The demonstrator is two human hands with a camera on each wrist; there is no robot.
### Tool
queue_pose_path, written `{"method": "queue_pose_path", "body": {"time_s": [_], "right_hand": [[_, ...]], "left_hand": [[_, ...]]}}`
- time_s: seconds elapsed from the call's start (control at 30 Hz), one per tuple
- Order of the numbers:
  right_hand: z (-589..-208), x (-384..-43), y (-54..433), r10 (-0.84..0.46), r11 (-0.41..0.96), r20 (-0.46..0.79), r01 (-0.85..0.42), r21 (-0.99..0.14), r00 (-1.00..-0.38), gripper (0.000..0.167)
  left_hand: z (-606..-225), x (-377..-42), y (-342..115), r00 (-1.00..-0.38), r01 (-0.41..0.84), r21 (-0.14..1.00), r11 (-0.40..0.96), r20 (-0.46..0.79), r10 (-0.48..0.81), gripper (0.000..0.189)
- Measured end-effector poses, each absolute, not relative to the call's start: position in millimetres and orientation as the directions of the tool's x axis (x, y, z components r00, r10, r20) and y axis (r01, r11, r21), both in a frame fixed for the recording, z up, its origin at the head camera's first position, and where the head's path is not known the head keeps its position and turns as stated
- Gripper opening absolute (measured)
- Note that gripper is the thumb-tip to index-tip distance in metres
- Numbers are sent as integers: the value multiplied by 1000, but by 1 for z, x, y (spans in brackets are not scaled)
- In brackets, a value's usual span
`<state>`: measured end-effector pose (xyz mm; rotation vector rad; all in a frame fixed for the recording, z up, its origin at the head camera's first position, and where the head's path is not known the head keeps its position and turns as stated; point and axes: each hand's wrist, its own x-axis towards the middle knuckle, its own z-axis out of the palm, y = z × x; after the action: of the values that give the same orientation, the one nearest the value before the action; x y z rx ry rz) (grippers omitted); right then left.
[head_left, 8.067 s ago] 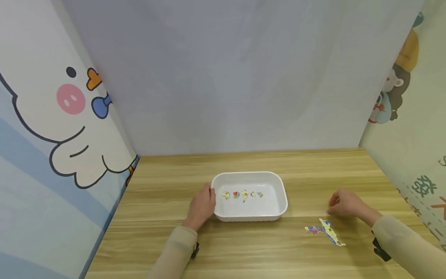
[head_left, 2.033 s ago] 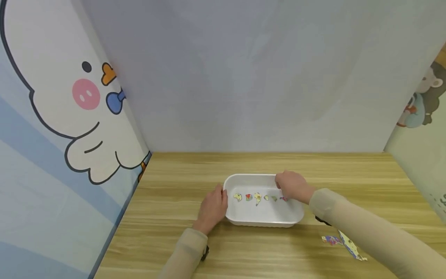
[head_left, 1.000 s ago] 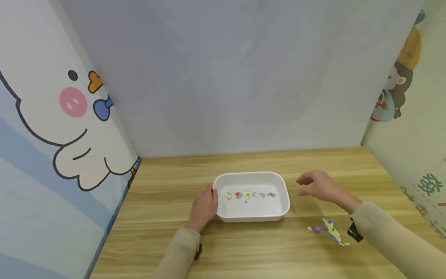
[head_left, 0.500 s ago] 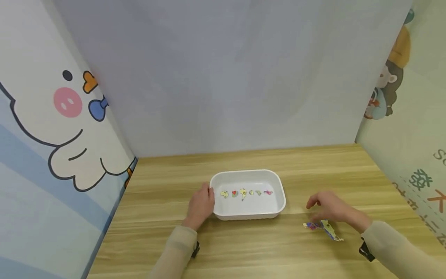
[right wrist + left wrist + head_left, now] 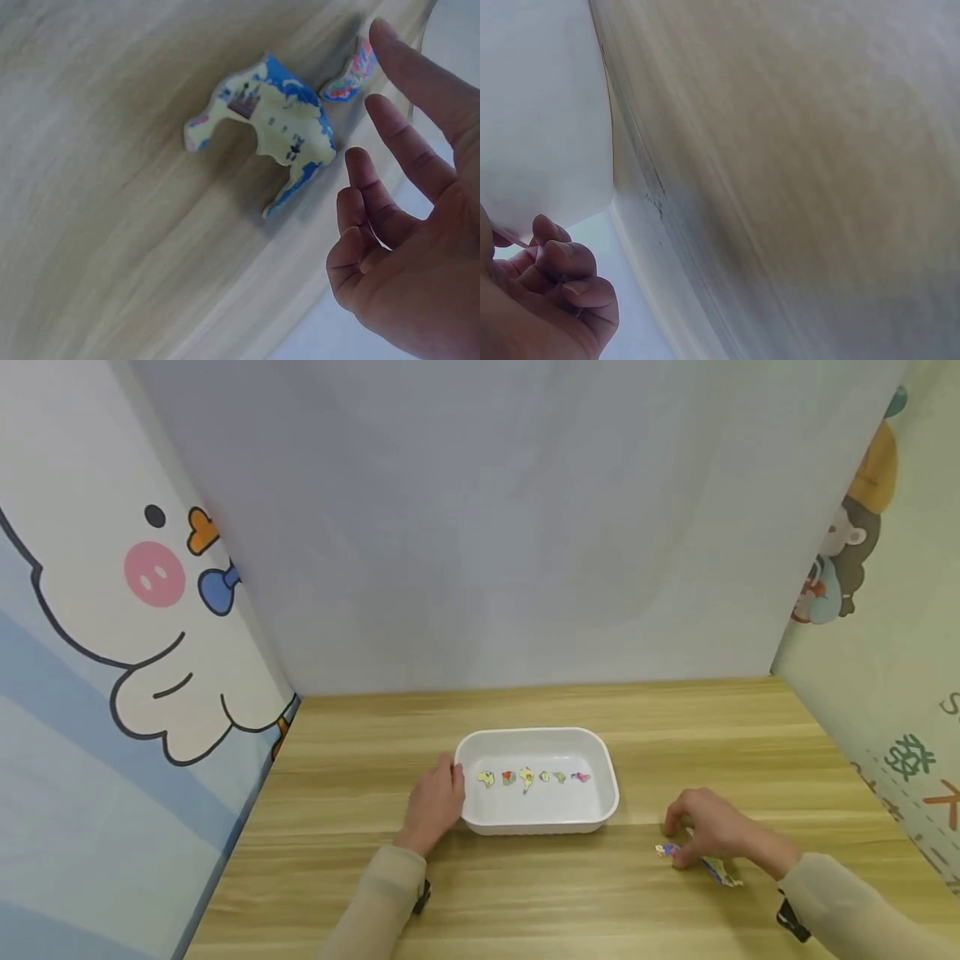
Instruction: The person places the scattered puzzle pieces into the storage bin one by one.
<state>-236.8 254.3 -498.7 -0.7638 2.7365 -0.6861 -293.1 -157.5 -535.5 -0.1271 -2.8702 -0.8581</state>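
Observation:
My left hand (image 5: 433, 802) grips the left rim of a white rectangular tray (image 5: 536, 806); in the left wrist view, curled fingers of that hand (image 5: 562, 285) sit at the tray's edge. On the tray floor several small colourful flat pieces, like puzzle pieces, lie in a row. My right hand (image 5: 716, 831) hovers over two flat pieces on the table, thumb and fingers apart. One is a small blue-and-pink piece (image 5: 352, 73), close to the fingertips; the other is a larger cream-and-blue puzzle piece (image 5: 289, 124), partly hidden by the hand in the head view.
The wood-grain table (image 5: 360, 743) extends around the tray and the loose pieces. A plain grey curtain (image 5: 525, 527) hangs behind it. Printed cartoon panels (image 5: 67, 693) flank the table on the left and right.
A small pink piece has been added at the right end of the tray's row. My right hand has left the tray and come down over the two loose pieces; the left stays on the rim.

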Motion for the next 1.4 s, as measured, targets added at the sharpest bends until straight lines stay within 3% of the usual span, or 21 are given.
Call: {"method": "queue_pose_path", "body": {"time_s": [0.37, 0.77, 1.17, 1.4], "right_hand": [[-502, -234, 254, -540, 756, -72, -445, -481, -839, 26], [-503, -228, 251, -524, 783, -82, -442, -437, -848, 31], [-502, -233, 251, -574, 714, -30, -482, -507, -819, 23], [-493, -238, 252, -570, 662, -57, -418, -622, -820, 11]], "left_hand": [[-532, -292, -158, -984, 128, 533, 836, 176, 39, 18], [-526, -287, -156, -990, 112, 528, 842, 135, 47, 20], [-528, -290, -158, -991, 106, 532, 840, 128, 44, 22], [-529, -290, -159, -988, 120, 534, 837, 144, 49, 22]]}}
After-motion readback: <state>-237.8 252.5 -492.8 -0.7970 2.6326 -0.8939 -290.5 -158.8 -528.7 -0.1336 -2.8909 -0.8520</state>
